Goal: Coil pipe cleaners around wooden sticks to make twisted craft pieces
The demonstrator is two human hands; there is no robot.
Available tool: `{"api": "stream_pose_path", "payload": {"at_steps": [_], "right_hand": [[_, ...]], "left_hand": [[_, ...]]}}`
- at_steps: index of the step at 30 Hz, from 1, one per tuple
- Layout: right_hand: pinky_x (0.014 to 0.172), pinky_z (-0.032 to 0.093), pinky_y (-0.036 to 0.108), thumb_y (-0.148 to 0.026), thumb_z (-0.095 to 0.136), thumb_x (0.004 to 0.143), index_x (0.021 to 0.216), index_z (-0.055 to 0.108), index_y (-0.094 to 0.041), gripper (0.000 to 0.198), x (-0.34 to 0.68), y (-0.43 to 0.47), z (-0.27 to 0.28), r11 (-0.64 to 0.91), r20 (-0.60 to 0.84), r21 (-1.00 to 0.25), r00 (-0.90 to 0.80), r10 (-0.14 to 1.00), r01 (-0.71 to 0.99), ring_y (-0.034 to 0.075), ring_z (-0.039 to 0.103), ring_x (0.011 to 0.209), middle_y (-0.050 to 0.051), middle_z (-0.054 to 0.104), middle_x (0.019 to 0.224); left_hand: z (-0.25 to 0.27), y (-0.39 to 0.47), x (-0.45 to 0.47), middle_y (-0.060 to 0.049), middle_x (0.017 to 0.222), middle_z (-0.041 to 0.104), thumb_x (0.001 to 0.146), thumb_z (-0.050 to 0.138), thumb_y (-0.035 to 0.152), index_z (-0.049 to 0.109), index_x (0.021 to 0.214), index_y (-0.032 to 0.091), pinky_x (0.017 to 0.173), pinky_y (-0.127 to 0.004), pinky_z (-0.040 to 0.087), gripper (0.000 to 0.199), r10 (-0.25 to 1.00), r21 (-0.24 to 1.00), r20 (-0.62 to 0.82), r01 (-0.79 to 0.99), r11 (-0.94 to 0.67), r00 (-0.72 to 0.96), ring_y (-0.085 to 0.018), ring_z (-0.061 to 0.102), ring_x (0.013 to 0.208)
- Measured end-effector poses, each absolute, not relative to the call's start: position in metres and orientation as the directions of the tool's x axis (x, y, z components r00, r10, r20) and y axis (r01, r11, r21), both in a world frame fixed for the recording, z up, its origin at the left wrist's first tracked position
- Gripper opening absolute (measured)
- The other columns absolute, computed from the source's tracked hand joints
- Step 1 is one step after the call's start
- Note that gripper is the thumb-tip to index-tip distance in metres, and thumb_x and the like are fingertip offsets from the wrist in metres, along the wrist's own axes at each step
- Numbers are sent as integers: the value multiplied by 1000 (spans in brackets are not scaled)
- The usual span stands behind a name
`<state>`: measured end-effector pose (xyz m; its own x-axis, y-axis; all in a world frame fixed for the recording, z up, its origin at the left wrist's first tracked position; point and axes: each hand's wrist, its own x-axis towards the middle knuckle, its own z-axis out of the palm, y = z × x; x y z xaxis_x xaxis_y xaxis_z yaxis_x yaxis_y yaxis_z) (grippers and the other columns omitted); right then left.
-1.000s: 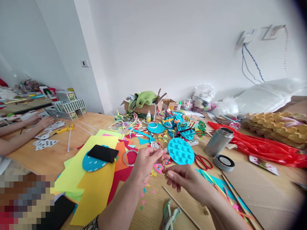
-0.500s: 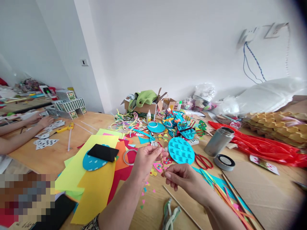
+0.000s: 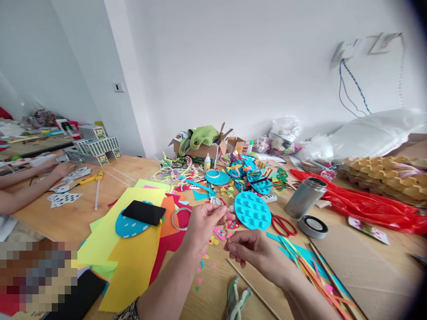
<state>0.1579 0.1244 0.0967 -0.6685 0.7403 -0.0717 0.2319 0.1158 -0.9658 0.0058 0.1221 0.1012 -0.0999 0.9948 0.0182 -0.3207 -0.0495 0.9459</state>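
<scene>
Nearest you, btm ctr: pale green-and-white bundle of soft strips, thin straight wooden stick just R of it, both on the light wood table. Your R hand: thumb & fingers pinched on lower end of a thin twisted tan cord. Your L hand, slightly farther out: thumb & fingers clamped on its upper end. Cord runs approx. upright betw. hands, above tabletop. To L: yellow paper sheets, w/ flat black phone lying on a blue oval piece. To R: round bright-blue embossed disc, red-handled scissors beside it, then open silver metal flask, grey-and-black round cap nearby. Far ctr: brown cardboard box w/ green cloth on top, near white wall.
</scene>
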Motion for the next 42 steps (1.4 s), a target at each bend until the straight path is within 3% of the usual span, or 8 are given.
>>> {"api": "stream_pose_path", "payload": {"at_steps": [16,20,23,25,30,35,42], "right_hand": [[48,30,21,-27,56,79,66,66,-12,22,159,118,107,192,-130,-904,-673,728,382,9,42,52,0,54,57],[49,36,22,-37,57,79,69,65,-12,28,161,122,103,148,-70,-950,-652,755,274,10,46,53,1,56,61],[50,41,22,-43,58,79,69,63,-12,33,162,126,101,96,-9,-985,-591,806,146,11,49,54,2,57,63],[49,41,22,-46,57,79,70,62,-13,35,162,129,100,76,20,-994,-533,846,82,10,49,53,1,56,61],[48,40,21,-50,56,79,67,61,-13,39,161,130,100,53,39,-998,-422,906,21,9,48,51,1,55,59],[48,38,22,-50,56,79,68,60,-14,38,161,130,100,87,81,-996,-367,927,-1,10,47,50,0,54,57],[51,39,24,-48,48,85,72,60,-14,39,161,130,101,155,117,-986,-420,900,57,12,48,56,2,55,62]], "left_hand": [[104,121,8,-7,65,70,72,66,33,66,73,9,60,-26,49,24,994,963,-11,-269,-18,-105,-17,65,62],[109,119,9,-6,64,67,71,67,38,65,80,10,62,-28,50,29,998,946,-28,-323,10,-51,-21,66,72],[110,118,11,-5,77,66,72,66,40,59,100,13,68,-30,50,40,999,928,-50,-369,41,-13,-20,65,79],[109,118,11,-5,81,66,74,64,40,55,103,15,70,-31,50,39,999,936,-33,-350,26,-14,-18,63,77],[103,117,12,-3,72,62,76,61,29,59,76,15,65,-25,47,14,972,974,224,-29,-226,-75,-14,58,68],[103,115,15,-3,73,61,74,63,16,66,73,16,68,-25,45,3,882,847,468,313,-429,-59,-15,57,72],[101,115,17,-2,73,62,71,63,8,66,74,17,73,-26,45,10,801,727,594,475,-496,-73,-15,56,76]]}}
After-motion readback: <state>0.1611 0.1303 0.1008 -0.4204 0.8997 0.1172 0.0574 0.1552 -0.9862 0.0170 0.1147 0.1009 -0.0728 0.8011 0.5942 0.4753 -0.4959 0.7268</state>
